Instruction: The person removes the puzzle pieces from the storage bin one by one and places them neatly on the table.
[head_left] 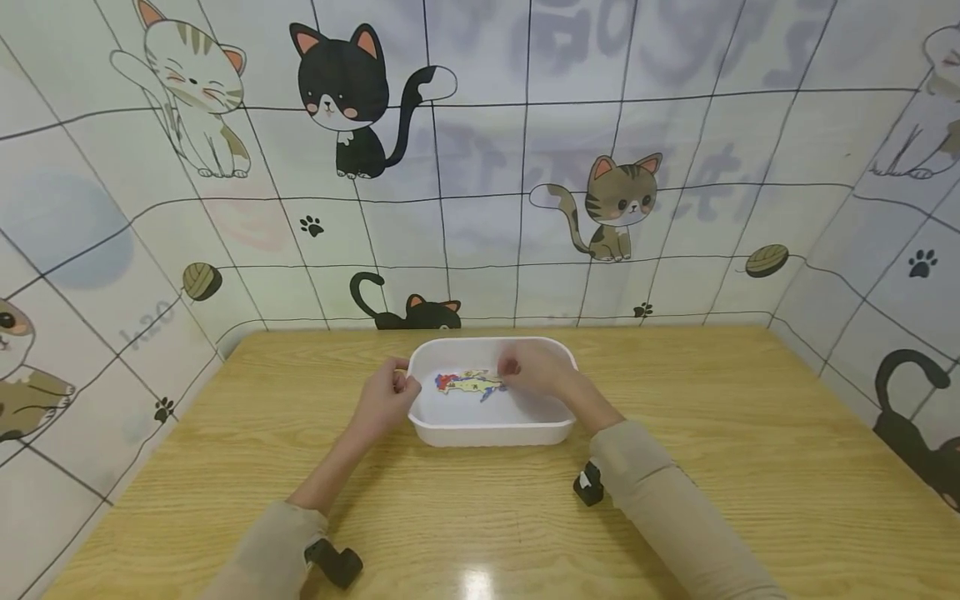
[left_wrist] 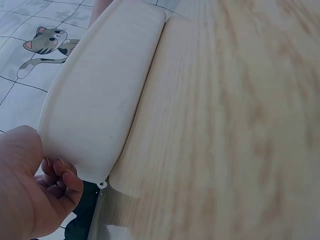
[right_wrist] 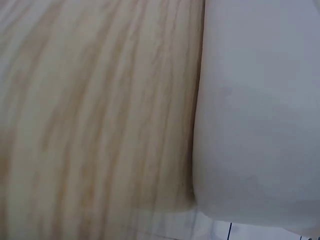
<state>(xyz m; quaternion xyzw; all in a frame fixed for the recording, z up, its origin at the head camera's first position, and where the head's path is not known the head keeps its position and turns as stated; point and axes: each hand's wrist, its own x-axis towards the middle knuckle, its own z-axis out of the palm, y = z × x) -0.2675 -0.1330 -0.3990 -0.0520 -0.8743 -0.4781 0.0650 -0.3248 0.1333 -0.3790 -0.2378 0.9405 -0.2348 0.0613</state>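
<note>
Left hand (head_left: 385,397) grips a white tray (head_left: 491,435) by its rim; the right hand (head_left: 536,368) — blurred, its hold impossible to tell — is near colourful pieces (head_left: 472,384) inside. A tug on the rim could jostle them.

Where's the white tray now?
Head view: the tray sits mid-frame on the table, left hand at its left rim, right hand over its right side.

White tub (head_left: 493,435), colourful pieces (head_left: 474,384) lying inside
</note>
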